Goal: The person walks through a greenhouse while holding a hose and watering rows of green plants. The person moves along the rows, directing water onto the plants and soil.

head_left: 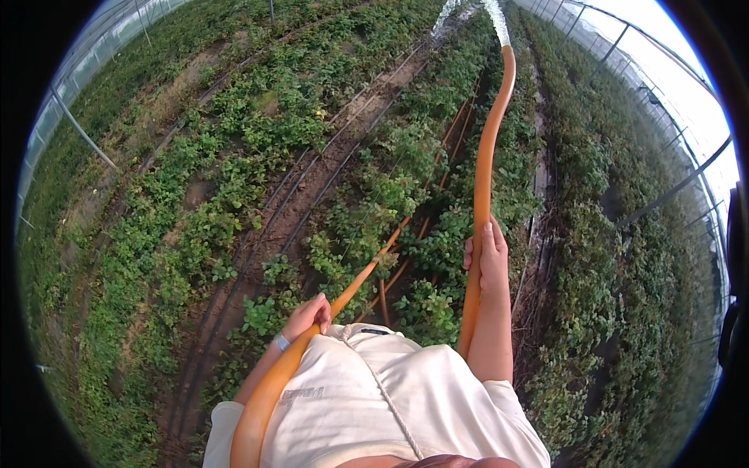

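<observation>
An orange hose (485,148) rises on my right side. Its far end bends up over the plants, and water (496,22) pours out of it. My right hand (490,253) is closed around this length, thumb along its side. On my left, a thick orange hose length (269,382) runs up past my shirt and on, thinning with distance, among the plants. My left hand (310,316), with a pale band at the wrist, is curled over it at waist height, its fingertips partly hidden. Where the two lengths join is out of view.
Rows of leafy green plants (187,273) fill both sides. Thin dark irrigation lines (312,168) lie along the bare soil strip (374,109). More orange hose (455,148) lies between the rows. Metal greenhouse poles (86,129) stand along both edges.
</observation>
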### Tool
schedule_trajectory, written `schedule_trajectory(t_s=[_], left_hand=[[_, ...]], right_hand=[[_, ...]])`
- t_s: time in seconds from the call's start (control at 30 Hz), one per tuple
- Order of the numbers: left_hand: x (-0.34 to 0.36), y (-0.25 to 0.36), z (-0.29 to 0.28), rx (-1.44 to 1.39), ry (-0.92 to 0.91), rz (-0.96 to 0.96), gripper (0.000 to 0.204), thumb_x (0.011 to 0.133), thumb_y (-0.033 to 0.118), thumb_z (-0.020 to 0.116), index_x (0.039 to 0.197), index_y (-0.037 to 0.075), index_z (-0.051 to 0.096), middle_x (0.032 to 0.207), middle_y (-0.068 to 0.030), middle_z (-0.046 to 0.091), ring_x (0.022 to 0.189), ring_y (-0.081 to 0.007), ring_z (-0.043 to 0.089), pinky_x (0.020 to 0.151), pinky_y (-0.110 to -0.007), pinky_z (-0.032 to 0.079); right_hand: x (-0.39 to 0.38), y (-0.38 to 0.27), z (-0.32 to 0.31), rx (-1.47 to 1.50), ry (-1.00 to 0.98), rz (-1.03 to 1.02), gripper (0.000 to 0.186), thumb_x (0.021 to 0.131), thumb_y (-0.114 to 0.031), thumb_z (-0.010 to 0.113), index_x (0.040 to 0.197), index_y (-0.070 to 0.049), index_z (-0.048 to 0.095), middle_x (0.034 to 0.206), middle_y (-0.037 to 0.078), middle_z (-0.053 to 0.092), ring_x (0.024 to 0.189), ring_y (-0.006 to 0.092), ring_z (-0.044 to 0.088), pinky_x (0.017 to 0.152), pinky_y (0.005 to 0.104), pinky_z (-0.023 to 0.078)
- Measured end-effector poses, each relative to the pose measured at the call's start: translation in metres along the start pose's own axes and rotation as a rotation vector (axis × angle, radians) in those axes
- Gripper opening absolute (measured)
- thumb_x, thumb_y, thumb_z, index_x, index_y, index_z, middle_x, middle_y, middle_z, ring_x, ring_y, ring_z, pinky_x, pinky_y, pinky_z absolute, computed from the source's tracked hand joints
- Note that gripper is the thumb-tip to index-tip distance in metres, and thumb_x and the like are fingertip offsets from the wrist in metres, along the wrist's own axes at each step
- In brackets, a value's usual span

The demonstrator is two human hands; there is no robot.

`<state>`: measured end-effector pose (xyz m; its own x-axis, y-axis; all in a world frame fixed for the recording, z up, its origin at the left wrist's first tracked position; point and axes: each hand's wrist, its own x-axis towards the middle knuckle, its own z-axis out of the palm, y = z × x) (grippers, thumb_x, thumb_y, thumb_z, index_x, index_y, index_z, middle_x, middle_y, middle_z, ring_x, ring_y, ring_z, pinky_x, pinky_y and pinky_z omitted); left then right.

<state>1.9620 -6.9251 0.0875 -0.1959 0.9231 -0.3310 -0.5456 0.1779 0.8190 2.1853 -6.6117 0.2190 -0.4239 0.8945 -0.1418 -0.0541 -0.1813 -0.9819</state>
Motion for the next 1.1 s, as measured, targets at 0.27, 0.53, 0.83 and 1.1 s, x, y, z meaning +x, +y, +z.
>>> schedule_trajectory(t_s=[0.27,0.53,0.83,1.1], left_hand=[[0.097,0.077,0.013,0.356,-0.046,0.043,0.044,0.101,0.041,0.053,0.13,0.008,0.047,0.109,-0.0064,0.065,0.095,-0.0126,0.063,0.087,-0.03,0.051],[0.21,0.103,0.133,0.078,-0.182,0.174,0.059,0.101,0.052,0.046,0.145,0.014,0.036,0.126,-0.0135,0.062,0.115,-0.0217,0.062,0.097,-0.037,0.049],[0.213,0.075,0.151,-0.265,-0.241,0.002,0.049,0.097,0.06,0.048,0.109,0.013,0.052,0.057,0.0043,0.043,0.048,-0.0105,0.047,0.058,-0.033,0.051],[0.185,0.071,0.133,-0.313,-0.17,0.006,0.045,0.099,0.057,0.046,0.099,0.013,0.056,0.056,0.0044,0.045,0.046,-0.0095,0.047,0.052,-0.03,0.047]], right_hand=[[-0.016,0.047,0.02,0.059,-0.106,0.059,0.045,0.105,-0.034,0.045,0.145,-0.014,0.045,0.069,0.002,0.055,0.05,0.0105,0.052,0.046,0.0257,0.046],[-0.043,0.081,0.043,0.161,-0.224,0.166,0.038,0.105,-0.033,0.046,0.132,-0.007,0.047,0.07,0.004,0.056,0.048,0.0126,0.052,0.043,0.0257,0.044],[-0.056,0.098,0.034,0.171,-0.273,0.257,0.032,0.103,-0.034,0.049,0.113,-0.004,0.048,0.071,0.006,0.058,0.049,0.0132,0.053,0.046,0.0262,0.044],[-0.115,0.104,-0.004,-0.09,-0.439,0.356,0.049,0.101,-0.035,0.055,0.134,0.0,0.047,0.087,0.005,0.061,0.071,0.01,0.056,0.064,0.0267,0.049]])
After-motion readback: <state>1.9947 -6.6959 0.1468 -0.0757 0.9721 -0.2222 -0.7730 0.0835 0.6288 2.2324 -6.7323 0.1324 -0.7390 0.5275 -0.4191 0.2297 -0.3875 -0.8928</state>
